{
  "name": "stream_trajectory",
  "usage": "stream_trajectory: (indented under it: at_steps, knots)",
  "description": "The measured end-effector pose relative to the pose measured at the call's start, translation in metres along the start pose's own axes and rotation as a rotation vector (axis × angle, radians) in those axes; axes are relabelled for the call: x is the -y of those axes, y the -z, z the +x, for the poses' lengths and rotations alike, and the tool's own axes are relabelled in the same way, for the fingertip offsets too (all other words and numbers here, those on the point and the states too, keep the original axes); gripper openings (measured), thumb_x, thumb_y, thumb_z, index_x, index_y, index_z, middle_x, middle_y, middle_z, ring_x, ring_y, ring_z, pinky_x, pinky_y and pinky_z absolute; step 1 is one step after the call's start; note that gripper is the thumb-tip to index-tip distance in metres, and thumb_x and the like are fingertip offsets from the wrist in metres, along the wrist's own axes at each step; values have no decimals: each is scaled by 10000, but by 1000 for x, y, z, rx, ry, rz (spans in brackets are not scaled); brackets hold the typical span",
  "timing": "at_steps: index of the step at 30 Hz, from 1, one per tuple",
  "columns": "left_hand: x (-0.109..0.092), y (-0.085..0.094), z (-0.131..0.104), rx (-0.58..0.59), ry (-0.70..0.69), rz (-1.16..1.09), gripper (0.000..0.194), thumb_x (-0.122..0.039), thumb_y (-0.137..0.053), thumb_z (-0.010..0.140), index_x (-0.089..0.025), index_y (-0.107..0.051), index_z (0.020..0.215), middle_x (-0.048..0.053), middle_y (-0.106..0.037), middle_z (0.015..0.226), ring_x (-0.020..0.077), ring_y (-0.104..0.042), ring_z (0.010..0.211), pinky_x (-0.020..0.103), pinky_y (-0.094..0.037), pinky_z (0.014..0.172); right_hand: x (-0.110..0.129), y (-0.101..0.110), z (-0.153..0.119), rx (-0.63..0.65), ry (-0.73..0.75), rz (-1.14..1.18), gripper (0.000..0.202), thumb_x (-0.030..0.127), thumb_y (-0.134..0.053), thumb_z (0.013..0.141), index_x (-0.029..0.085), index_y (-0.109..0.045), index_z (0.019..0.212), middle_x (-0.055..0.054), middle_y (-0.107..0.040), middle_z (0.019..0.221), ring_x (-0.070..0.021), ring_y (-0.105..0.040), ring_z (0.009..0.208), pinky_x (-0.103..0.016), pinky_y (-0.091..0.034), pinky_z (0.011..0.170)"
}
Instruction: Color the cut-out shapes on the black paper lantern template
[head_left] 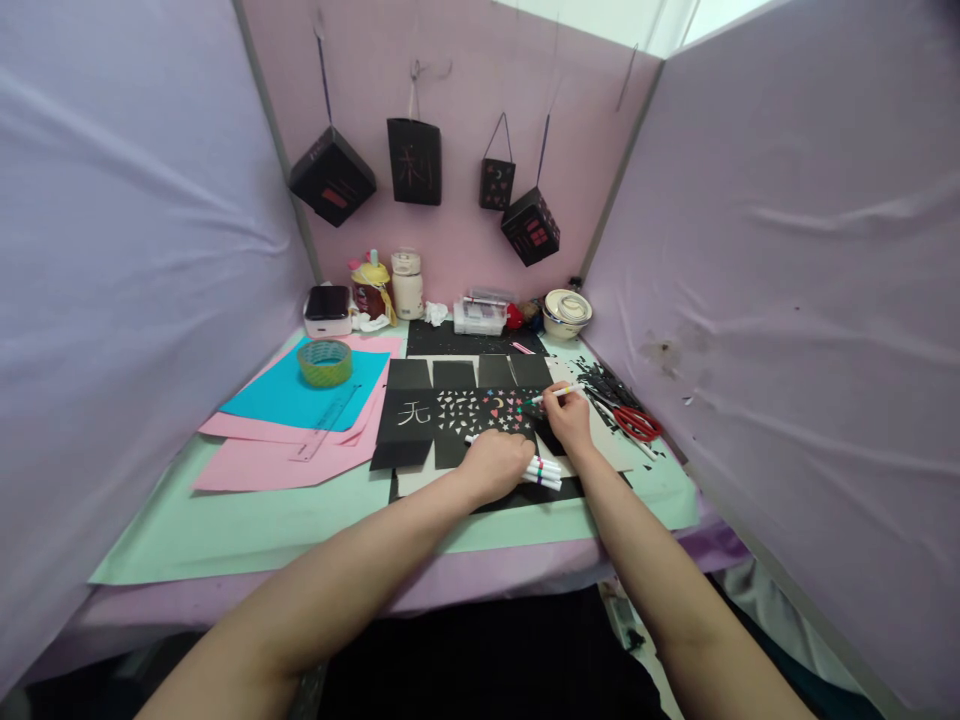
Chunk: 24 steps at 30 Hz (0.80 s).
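A black paper box template point(454, 450) lies flat in front of me, with flaps along its far side. One panel bears a cut-out character, another many small white cut shapes, and a third a moon, stars and hearts, several of them coloured. My right hand point(568, 418) holds a marker point(559, 394) with its green tip at the coloured panel's right part. Resting on the template's near edge, my left hand point(498, 465) is closed around several white markers point(544, 473), whose ends stick out to the right.
Pink point(300, 468) and blue sheets point(262, 392) lie left, with a tape roll point(325, 363) and clear ruler point(330, 425). Red-handled scissors point(637, 424) and black scraps are on the right. Bottles point(407, 285), a plastic box point(480, 317) and a bowl point(566, 315) stand behind. Black paper lanterns point(415, 162) hang above.
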<state>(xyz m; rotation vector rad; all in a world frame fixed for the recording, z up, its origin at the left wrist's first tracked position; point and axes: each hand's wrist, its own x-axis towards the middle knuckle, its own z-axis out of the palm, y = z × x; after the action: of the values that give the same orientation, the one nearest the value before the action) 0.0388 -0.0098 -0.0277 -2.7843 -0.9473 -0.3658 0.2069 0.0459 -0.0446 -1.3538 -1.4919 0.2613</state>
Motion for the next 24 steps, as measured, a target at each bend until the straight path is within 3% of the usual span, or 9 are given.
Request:
stream_trajectory:
  at_steps: [5, 9, 12, 18, 24]
  knots:
    - [-8, -3, -2, -37, -16, 46, 125, -128, -401, 821, -136, -513, 767, 82, -581, 747, 196, -560, 654, 318, -388, 569, 8, 5, -1, -109, 37, 13, 246, 382, -431, 795, 188, -521, 674, 13, -531, 550, -126, -473, 521, -236, -376, 551]
    - [-12, -6, -3, -20, -58, 19, 107, -128, -412, 812, -133, -513, 777, 89, -578, 751, 191, -556, 656, 318, -385, 575, 12, 8, 0, -127, 18, 45, 240, 382, -423, 793, 188, -522, 691, 11, -530, 572, -128, -487, 542, -243, -392, 558]
    - [-11, -7, -3, -1, -59, -12, 92, -147, -433, 806, -135, -519, 777, 84, -583, 741, 194, -560, 659, 315, -391, 570, 21, 7, 4, -53, -39, 148, 215, 368, -431, 780, 186, -541, 749, 8, -541, 572, -136, -513, 543, -246, -411, 543]
    - [-8, -8, -2, -12, -38, -44, 105, -170, -441, 808, -141, -532, 764, 71, -596, 732, 200, -564, 656, 318, -406, 558, 45, -10, 7, 244, -35, 303, 192, 294, -465, 731, 186, -614, 786, -10, -602, 633, -147, -562, 602, -243, -434, 557]
    - [-10, -8, -2, -5, -21, -58, 102, -155, -445, 805, -133, -538, 771, 78, -598, 728, 201, -571, 664, 323, -414, 574, 31, -26, -5, 239, -97, 256, 161, 286, -467, 709, 182, -588, 687, -1, -580, 563, -139, -532, 522, -233, -407, 481]
